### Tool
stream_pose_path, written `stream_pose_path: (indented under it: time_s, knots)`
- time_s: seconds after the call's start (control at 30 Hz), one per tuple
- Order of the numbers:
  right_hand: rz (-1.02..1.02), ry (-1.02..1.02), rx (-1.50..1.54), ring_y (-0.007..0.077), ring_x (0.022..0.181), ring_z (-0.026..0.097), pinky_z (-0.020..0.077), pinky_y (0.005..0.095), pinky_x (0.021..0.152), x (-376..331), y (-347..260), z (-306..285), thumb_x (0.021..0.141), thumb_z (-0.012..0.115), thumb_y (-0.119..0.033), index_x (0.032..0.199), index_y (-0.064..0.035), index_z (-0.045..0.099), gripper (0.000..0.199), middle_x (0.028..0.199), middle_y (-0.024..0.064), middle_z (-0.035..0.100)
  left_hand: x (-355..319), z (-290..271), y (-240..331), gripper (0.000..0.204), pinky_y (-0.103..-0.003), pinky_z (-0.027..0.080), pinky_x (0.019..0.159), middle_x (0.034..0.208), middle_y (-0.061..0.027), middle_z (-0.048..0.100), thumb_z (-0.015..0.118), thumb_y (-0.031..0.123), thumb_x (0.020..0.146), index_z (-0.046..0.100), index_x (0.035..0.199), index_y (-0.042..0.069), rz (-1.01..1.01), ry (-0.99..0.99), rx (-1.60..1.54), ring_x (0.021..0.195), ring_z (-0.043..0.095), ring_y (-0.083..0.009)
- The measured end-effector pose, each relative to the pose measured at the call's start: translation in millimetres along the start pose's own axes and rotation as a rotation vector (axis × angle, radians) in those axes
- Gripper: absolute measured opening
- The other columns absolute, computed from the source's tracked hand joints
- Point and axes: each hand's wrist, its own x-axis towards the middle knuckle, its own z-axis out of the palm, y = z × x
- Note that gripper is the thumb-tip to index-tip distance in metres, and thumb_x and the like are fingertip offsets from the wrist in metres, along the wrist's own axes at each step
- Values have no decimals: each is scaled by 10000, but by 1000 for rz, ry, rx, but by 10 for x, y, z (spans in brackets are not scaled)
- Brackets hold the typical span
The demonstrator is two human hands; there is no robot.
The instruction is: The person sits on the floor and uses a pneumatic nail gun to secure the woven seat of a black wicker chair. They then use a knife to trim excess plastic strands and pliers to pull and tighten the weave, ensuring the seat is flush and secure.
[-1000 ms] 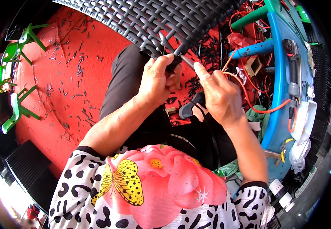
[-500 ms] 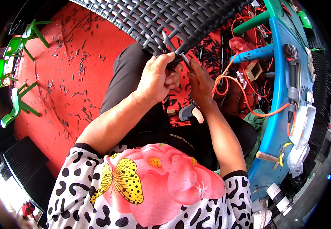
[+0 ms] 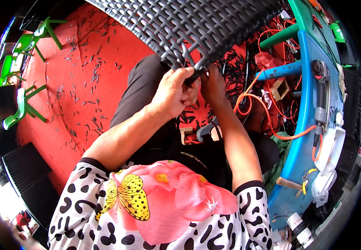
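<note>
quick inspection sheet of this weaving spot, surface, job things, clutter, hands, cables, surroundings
surface: red floor, littered with short dark offcuts.
job's things: black woven wicker panel held above the lap; loose strand ends stick out at its lower edge.
clutter: dark strip offcuts piled under the panel; small cardboard box; white bottles at lower right.
grippers: left hand closed on the panel edge and strands; right hand at the same edge, its fingers mostly hidden.
cables: orange hose loops across the floor to a tool lying on the blue frame.
surroundings: green plastic chairs at left; black woven panels at lower left.
</note>
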Motion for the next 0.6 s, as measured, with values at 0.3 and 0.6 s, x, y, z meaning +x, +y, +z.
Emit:
stream_pose_path:
  time_s: [0.3, 0.6]
  knots:
    - [130, -91, -11, 376, 773, 616, 488, 423, 643, -32, -175, -282, 824, 628, -26, 1064, -22, 494, 276, 898, 175, 622, -66, 80, -43, 252, -249, 303, 436, 713, -42, 492, 489, 278, 915, 480, 837, 38, 4, 54, -9, 426, 316, -68]
    - [126, -175, -80, 372, 718, 628, 505, 409, 601, -175, -536, -766, 820, 607, -20, 1124, -12, 496, 324, 858, 178, 629, -69, 83, -57, 277, -248, 303, 437, 672, -33, 486, 499, 272, 909, 496, 782, 26, -1, 82, -10, 437, 319, -68]
